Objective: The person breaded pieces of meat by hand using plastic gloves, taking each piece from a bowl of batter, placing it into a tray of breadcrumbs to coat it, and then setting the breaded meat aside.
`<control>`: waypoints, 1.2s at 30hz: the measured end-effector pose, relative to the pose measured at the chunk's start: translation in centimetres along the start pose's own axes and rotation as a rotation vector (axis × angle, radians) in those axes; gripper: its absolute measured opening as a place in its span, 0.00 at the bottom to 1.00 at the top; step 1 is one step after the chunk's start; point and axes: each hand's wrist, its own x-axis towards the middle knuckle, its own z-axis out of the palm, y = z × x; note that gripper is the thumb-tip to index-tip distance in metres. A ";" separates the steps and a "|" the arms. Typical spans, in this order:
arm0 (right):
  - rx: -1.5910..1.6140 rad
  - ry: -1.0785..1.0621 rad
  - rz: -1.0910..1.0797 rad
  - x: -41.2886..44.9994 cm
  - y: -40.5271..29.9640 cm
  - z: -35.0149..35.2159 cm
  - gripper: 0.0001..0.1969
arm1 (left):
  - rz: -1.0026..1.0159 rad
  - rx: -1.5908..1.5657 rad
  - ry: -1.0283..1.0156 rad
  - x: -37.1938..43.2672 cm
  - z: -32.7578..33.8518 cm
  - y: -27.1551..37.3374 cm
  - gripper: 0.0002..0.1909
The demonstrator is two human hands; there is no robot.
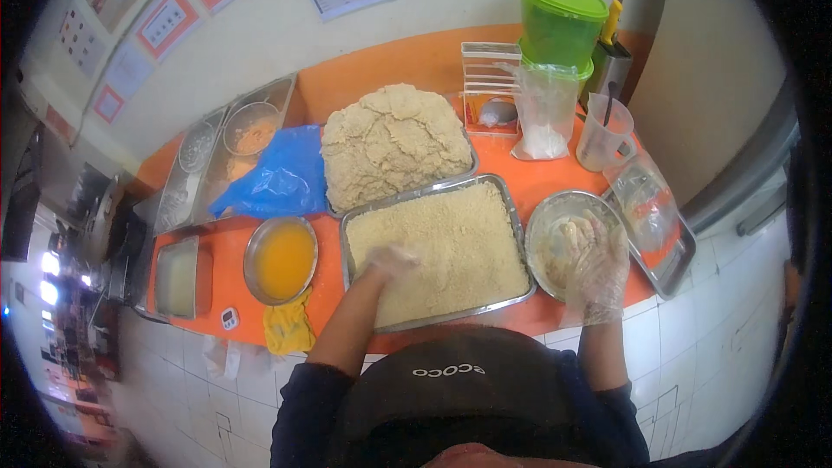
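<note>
In front of me lies a metal tray filled with pale breadcrumbs (448, 240). My left hand (393, 260) is on the left part of the crumbs; it is blurred, and its fingertips are hard to make out. My right hand (593, 253) wears a clear plastic glove and is over a round metal bowl (543, 257) of pale, wet mixture. Its fingers are extended and coated with something pale, and I see no object in its grasp. The hand covers the right part of the bowl.
Behind the crumb tray rises a large breadcrumb heap (396, 143), beside a blue plastic bag (279, 175). Leftward are a bowl of orange-yellow liquid (285, 260), a yellow cloth (289, 325), a timer (229, 318) and a rectangular metal pan (205, 279). A measuring jug (595, 143) stands back right.
</note>
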 end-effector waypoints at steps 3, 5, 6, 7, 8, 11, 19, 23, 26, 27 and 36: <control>-0.071 0.022 0.009 -0.7 0.0 2.0 0.39 | -0.056 -0.185 -0.336 0.2 -1.3 -0.1 0.29; -0.054 0.039 0.026 -0.9 -0.1 2.6 0.39 | 0.330 -0.337 -0.050 -0.6 -1.4 -0.4 0.28; -0.053 0.031 0.023 -0.9 -0.1 2.5 0.39 | 0.461 -0.376 0.051 -0.9 -1.9 -0.2 0.27; -0.075 0.027 0.008 -0.8 -0.2 2.2 0.39 | 0.360 -0.361 0.022 -1.2 -2.9 0.5 0.26; -0.097 0.024 -0.007 -0.7 -0.3 1.9 0.39 | 0.260 -0.346 -0.007 -1.5 -4.0 1.2 0.25; -0.080 0.018 -0.026 -0.3 -0.3 0.2 0.39 | 0.257 -0.154 -0.022 -2.3 -8.2 2.3 0.25; -0.037 0.045 -0.063 -1.1 -0.9 0.1 0.38 | 0.321 -0.037 0.067 -0.1 -21.6 0.5 0.18; -0.031 0.052 -0.093 -1.2 -0.6 0.1 0.37 | 0.442 0.245 0.186 4.8 -26.8 -3.0 0.17; -0.001 -0.003 -0.056 -1.3 -0.7 0.5 0.36 | 0.521 0.238 0.321 8.7 -28.5 -5.2 0.17; -0.001 0.008 -0.070 -1.4 -0.6 0.3 0.36 | 0.538 0.238 0.317 9.6 -28.4 -4.6 0.17; -0.061 0.114 -0.209 -2.7 -2.3 1.2 0.28 | 0.322 0.488 1.352 16.0 -18.1 -2.9 0.16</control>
